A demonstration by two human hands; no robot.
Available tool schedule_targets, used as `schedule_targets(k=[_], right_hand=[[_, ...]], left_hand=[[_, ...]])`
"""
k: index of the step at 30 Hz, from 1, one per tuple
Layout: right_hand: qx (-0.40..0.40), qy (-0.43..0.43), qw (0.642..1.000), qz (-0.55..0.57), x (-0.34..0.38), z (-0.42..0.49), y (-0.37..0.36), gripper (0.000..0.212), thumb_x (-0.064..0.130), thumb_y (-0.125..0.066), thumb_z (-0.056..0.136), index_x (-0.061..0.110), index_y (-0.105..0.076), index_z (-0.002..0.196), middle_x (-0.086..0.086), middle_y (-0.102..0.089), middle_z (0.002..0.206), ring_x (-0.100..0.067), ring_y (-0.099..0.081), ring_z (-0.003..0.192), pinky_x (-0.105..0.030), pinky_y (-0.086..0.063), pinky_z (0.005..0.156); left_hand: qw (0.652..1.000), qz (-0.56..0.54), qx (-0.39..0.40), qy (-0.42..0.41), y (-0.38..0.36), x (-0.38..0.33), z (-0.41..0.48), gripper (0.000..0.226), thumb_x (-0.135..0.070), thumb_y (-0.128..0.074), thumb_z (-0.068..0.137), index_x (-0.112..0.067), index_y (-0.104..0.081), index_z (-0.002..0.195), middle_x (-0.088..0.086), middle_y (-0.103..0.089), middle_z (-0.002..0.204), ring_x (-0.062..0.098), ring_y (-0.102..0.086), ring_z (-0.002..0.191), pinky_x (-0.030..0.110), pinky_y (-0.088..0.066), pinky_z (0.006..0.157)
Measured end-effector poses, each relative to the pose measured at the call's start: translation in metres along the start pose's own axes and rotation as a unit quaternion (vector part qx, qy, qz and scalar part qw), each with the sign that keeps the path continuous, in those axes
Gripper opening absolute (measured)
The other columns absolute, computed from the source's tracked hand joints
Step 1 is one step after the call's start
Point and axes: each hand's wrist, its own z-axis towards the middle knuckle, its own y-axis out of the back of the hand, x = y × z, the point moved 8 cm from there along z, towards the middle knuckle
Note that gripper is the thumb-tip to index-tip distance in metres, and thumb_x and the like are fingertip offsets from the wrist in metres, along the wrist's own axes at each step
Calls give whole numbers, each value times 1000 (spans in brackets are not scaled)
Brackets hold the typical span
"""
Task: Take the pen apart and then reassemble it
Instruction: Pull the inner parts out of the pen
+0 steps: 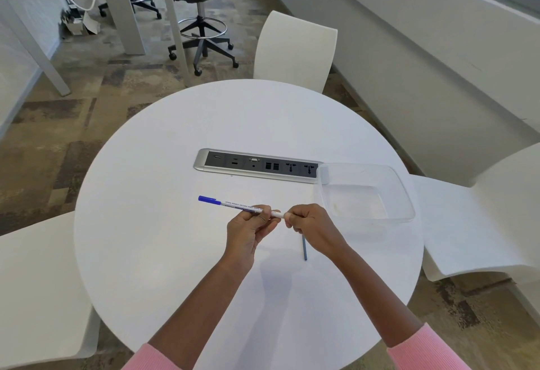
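Pen (pixel 236 204) held above table (pixel 163 252) center, roughly level, blue cap (pixel 209 199) pointing left. L hand (pixel 249 225) grips barrel near its right end, fingers wrapped, forearm angled in from bottom. R hand (pixel 310 223) curled, pinching barrel's right tip, wrist raised. Thin blue refill (pixel 304 248) lies on table under R hand. Clear tray (pixel 407 194) w/ nothing in it, far right.

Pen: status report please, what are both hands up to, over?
Left hand grips the pen barrel, blue cap on. Right hand pinches its bare end. Thin blue rod, likely the refill, lies on the table beneath. Clear tray apart, to the right.
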Motion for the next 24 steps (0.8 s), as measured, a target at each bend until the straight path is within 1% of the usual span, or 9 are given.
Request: schedule_targets(k=[3,6,8,9,12,15,18,20,24], right_hand=[[20,-20,999,45,-2,1,-2,37,9,-48,89,15,-53,52,0,-43,48,-6,-37,42,-19,-30,46],[7,-9,1000,25,-2,0,-4,31,14,-48,91,15,-57,62,1,-49,55,-10,-43,51,-20,-36,52],[-31,31,999,-28,2,-3,-1,18,17,-51,89,15,-61,75,1,-52,61,-10,-44,57,-21,-36,58],[-50,58,996,-52,5,-5,0,10,17,-53,88,14,-61,83,1,-53,65,-8,-44,58,-18,-35,58],[-102,134,977,-130,13,-10,1,9,14,-57,86,12,-60,94,-1,-53,73,-7,-44,65,-10,-33,60],[-139,179,955,-191,16,-13,0,11,15,-55,86,9,-61,92,-9,-58,77,-16,-44,72,-19,-36,63],[-161,205,934,-244,18,-13,-2,13,17,-52,82,7,-60,83,-10,-58,72,-22,-48,68,-25,-37,58],[-168,213,924,-269,18,-11,-3,11,15,-53,80,6,-59,79,-10,-57,69,-23,-49,66,-32,-36,62],[-147,213,928,-269,20,-9,-4,14,11,-53,80,1,-61,75,-13,-55,65,-28,-50,63,-30,-33,60]], left_hand=[[1000,-1,0,0,0,0,0,6,0,-56,85,1,-61,82,15,-64,82,12,-69,61,17,-57,61],[1000,-5,0,-3,0,-2,1,7,0,-56,86,0,-62,82,15,-64,83,12,-69,61,17,-57,64],[1000,-13,-6,-3,1,-3,1,7,0,-56,85,0,-62,82,15,-65,83,12,-69,62,17,-57,64],[1000,-16,-8,-3,1,-4,1,7,0,-56,85,0,-62,82,15,-65,82,12,-69,62,17,-57,63],[1000,-21,-15,-2,3,-5,1,7,0,-56,85,-1,-63,82,13,-68,80,14,-70,62,19,-58,64],[1000,-21,-17,2,4,-4,0,7,0,-56,85,-1,-63,83,11,-70,75,14,-70,62,19,-58,65],[1000,-24,-18,5,5,-3,-1,7,0,-56,85,0,-63,84,8,-71,70,14,-70,62,18,-57,61],[1000,-25,-15,6,4,-2,-1,7,0,-56,85,0,-63,83,6,-71,67,13,-70,61,17,-57,59],[1000,-20,-11,6,3,-1,-2,7,-1,-56,86,-1,-63,82,7,-70,68,13,-70,62,16,-56,59]])
